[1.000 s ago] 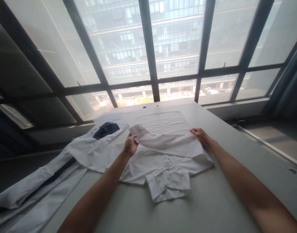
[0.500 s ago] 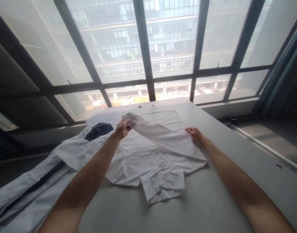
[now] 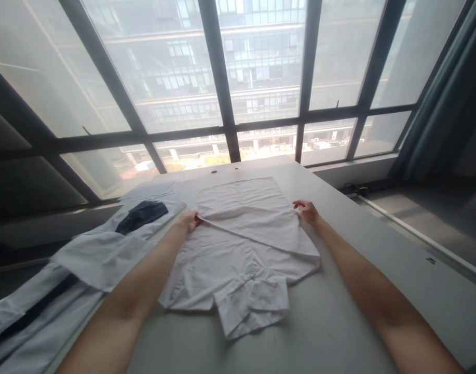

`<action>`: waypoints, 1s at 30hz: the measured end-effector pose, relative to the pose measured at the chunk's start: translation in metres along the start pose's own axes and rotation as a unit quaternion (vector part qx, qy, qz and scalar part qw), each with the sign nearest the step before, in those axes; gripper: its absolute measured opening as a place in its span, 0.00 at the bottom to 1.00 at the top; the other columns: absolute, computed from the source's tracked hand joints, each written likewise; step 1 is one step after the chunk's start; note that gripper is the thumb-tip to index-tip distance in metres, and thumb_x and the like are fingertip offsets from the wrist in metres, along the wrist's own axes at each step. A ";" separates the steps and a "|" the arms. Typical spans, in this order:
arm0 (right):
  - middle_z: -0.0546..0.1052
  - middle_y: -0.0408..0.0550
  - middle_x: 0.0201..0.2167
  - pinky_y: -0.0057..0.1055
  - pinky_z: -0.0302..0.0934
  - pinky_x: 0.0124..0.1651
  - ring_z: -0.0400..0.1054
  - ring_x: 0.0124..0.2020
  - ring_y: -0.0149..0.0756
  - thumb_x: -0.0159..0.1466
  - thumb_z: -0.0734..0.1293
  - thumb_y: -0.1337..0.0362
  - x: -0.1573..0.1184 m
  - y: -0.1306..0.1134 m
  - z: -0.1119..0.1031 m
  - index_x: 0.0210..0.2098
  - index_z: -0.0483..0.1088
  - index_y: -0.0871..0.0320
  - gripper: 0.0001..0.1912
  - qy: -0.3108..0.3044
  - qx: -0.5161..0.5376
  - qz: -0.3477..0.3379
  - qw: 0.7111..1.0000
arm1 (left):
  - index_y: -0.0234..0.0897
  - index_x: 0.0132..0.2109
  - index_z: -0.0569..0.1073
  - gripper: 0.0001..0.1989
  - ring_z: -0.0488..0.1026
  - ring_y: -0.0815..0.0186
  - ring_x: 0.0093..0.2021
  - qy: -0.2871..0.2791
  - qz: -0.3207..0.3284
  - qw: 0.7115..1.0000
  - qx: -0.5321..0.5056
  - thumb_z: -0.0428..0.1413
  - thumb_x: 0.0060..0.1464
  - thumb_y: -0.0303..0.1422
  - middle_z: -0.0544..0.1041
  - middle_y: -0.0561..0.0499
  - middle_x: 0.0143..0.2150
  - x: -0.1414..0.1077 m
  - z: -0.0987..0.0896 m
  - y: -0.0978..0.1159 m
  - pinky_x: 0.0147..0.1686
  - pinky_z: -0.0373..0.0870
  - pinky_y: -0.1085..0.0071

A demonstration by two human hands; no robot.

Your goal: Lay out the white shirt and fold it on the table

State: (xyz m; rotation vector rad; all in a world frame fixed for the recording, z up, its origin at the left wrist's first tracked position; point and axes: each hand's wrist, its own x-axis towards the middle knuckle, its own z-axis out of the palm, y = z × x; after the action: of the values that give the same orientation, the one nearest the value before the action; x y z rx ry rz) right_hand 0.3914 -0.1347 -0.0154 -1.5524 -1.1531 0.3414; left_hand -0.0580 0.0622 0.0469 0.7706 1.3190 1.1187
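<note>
A white shirt point(image 3: 230, 254) lies on the table with its collar point(image 3: 251, 309) towards me. One sleeve point(image 3: 253, 223) is folded across the body from the right to the left edge. At the left edge, my left hand point(image 3: 190, 221) is closed on the sleeve's end; the fingertips are partly hidden. By the right edge of the shirt, my right hand point(image 3: 308, 212) has its fingers apart, with the fingertips close to the cloth. Whether they touch it, I cannot tell.
More white garments point(image 3: 101, 254) with dark parts lie heaped on the left, a dark blue piece point(image 3: 142, 215) on top. The white table point(image 3: 315, 332) reaches towards large windows point(image 3: 261, 67). A curtain point(image 3: 428, 104) hangs at the right.
My left hand has lowered the raised sleeve end onto the left edge of the shirt, and the sleeve now lies flatter. My right hand has loosened its fingers from the right edge.
</note>
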 end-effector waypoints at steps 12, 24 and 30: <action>0.81 0.57 0.35 0.41 0.68 0.47 0.74 0.36 0.45 0.57 0.61 0.66 -0.004 -0.006 -0.005 0.35 0.79 0.61 0.15 0.093 -0.052 0.006 0.994 | 0.31 0.54 0.72 0.27 0.75 0.65 0.29 0.014 0.077 0.984 0.162 0.65 0.46 0.17 0.78 0.49 0.34 0.010 -0.002 0.018 0.30 0.76 0.71; 0.49 0.47 0.76 0.51 0.33 0.76 0.39 0.77 0.46 0.74 0.58 0.48 -0.120 -0.041 -0.028 0.75 0.50 0.46 0.33 -0.358 -0.257 -0.233 0.867 | 0.43 0.67 0.66 0.34 0.74 0.73 0.33 -0.056 0.241 0.969 -0.011 0.60 0.55 0.19 0.76 0.51 0.41 0.008 0.020 0.029 0.36 0.77 0.76; 0.55 0.50 0.74 0.55 0.39 0.74 0.45 0.76 0.47 0.75 0.54 0.51 -0.112 -0.034 -0.033 0.73 0.56 0.49 0.30 -0.291 -0.221 -0.208 0.907 | 0.39 0.66 0.67 0.34 0.73 0.70 0.33 -0.072 0.258 0.963 -0.023 0.60 0.53 0.19 0.74 0.49 0.40 0.013 0.024 0.039 0.34 0.76 0.75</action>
State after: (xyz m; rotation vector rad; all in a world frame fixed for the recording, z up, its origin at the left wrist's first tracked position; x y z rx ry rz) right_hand 0.3453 -0.2472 -0.0145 -1.5709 -2.1086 0.2693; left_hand -0.0432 0.0912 0.0822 1.1798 0.9877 1.4631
